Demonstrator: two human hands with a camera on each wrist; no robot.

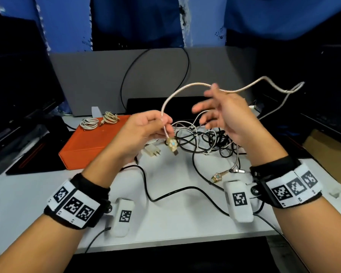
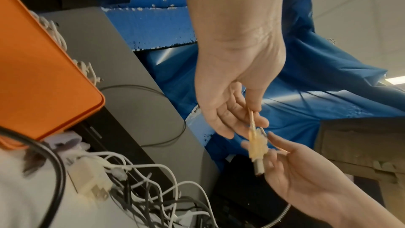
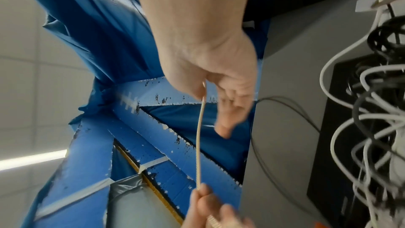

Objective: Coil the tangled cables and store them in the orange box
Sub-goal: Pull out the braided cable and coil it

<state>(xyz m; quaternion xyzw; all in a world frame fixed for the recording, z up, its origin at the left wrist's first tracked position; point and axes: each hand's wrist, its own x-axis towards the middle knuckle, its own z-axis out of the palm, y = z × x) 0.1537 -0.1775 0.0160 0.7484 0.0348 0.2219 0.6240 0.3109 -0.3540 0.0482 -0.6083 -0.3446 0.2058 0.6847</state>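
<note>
A: From the head view, the left hand (image 1: 146,133) is pinching the braided cable (image 1: 187,89) just above its plug, over the tangle (image 1: 205,138); the orange box (image 1: 91,142) is lying left

B: Left wrist view is showing that pinch too. Right wrist: the right hand (image 3: 219,75) is holding the cable between thumb and forefinger, other fingers spread

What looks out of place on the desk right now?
Two coiled pale cables lie on top of the shut flat orange box, not inside. A heap of black and white cables lies tangled beside it.
</note>
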